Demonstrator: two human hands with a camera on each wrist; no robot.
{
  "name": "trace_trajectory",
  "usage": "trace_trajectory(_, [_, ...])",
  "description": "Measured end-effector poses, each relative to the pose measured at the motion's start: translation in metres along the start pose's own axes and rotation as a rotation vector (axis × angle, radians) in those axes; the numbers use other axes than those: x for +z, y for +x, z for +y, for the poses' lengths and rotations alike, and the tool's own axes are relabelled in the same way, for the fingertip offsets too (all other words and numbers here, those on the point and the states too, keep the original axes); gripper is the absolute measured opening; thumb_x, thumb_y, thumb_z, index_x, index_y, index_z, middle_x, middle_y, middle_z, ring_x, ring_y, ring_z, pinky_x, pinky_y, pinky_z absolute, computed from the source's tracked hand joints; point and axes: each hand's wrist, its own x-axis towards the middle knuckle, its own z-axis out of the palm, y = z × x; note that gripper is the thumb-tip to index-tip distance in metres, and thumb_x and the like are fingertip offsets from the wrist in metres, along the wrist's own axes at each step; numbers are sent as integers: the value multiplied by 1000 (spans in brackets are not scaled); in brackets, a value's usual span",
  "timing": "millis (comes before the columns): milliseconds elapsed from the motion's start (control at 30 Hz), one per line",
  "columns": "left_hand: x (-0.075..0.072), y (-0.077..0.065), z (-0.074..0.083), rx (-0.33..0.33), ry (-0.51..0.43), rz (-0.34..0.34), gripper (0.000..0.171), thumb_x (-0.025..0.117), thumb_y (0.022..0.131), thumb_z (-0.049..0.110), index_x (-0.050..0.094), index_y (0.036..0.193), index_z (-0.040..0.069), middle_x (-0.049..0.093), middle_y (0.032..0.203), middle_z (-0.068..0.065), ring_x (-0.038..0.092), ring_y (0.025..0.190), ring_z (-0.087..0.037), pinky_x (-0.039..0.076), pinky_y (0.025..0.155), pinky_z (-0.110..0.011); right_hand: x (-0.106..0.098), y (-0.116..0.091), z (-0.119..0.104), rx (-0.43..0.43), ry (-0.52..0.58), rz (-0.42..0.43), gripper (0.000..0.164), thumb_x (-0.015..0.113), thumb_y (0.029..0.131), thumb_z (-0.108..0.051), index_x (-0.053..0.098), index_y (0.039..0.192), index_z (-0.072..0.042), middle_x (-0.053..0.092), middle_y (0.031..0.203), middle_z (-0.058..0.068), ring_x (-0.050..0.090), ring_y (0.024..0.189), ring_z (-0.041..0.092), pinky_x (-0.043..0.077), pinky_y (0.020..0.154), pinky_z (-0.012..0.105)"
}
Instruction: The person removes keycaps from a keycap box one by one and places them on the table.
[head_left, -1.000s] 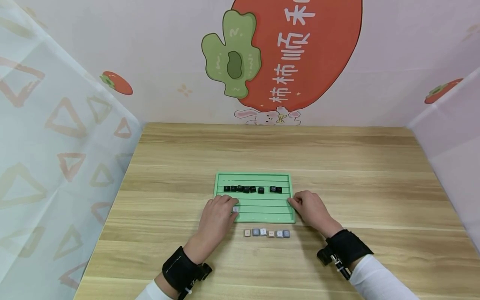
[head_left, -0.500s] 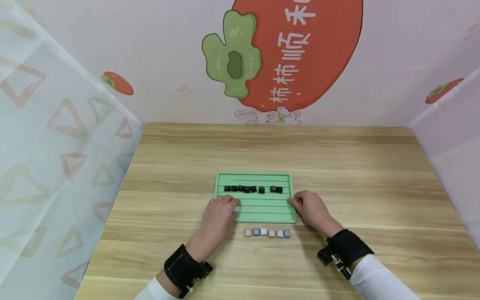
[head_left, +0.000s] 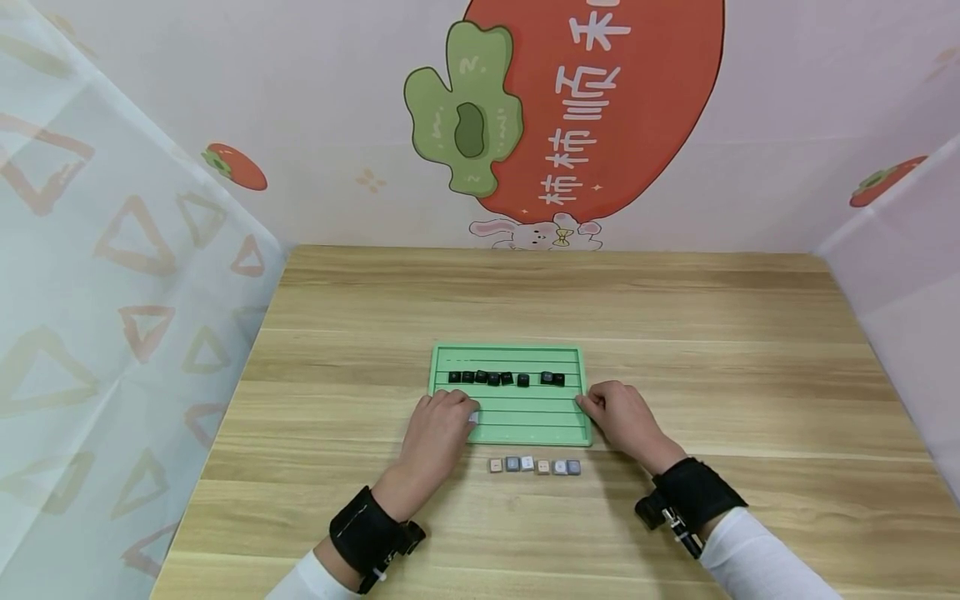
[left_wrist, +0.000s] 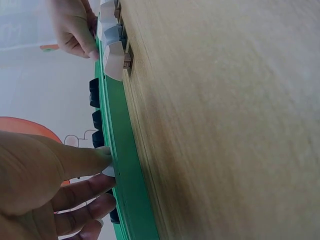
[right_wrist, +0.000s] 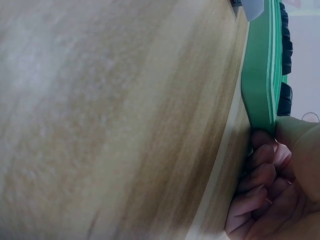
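A green grooved tray [head_left: 532, 421] lies on the table, with a row of black keycaps [head_left: 493, 379] along one of its upper grooves. My left hand [head_left: 435, 429] is over the tray's front left part and pinches a small white keycap [head_left: 474, 417] between thumb and fingers. In the left wrist view that keycap [left_wrist: 109, 170] shows just below the thumb tip, mostly covered by the fingers. At the tray's right edge, my right hand [head_left: 624, 421] grips the rim, thumb on top and curled fingers against the side, as the right wrist view shows.
Several light keycaps, beige, white and grey-blue [head_left: 527, 463], stand in a row on the wooden table [head_left: 675, 308] just in front of the tray. A gap parts the two rightmost black keycaps from the others. Printed cloth [head_left: 315, 125] hangs behind and at both sides.
My left hand has shifted very slightly right with the white keycap, which shows less between the fingers. The right hand and the tray stay in place.
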Motion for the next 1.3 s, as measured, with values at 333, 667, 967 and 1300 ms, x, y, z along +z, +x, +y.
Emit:
trace_trajectory(333, [-3,0,1,-6,-8,1,18,73,77,19,73,95,15,69,95,-1,60,84,-19,41,65,-31,-1,0,-1,-1,2,-5,40,57,92,-25,45,56,-14,32,49,-5,34,45,12,29,49,28])
trace_trajectory(667, [-5,0,2,-20,-16,12,21,75,75,19,72,96,13,69,94,-1,61,85,-19,42,65,-31,0,0,-1,7,2,-5,39,58,91,-25,46,56,-14,32,49,-5,34,46,12,29,49,28])
trace_trajectory(967, [-7,-2,2,-4,-27,31,18,73,78,18,72,95,12,69,93,-2,61,84,-19,43,66,-31,-1,0,-2,30,4,-19,39,57,92,-25,46,56,-13,32,48,-5,35,46,12,30,49,28])
trace_trajectory(1300, [-11,-4,4,-2,-22,48,21,76,74,19,72,95,13,69,92,0,60,84,-18,42,65,-30,-1,0,-2,26,2,-19,40,57,92,-25,46,55,-13,32,48,-5,35,45,13,29,49,28])
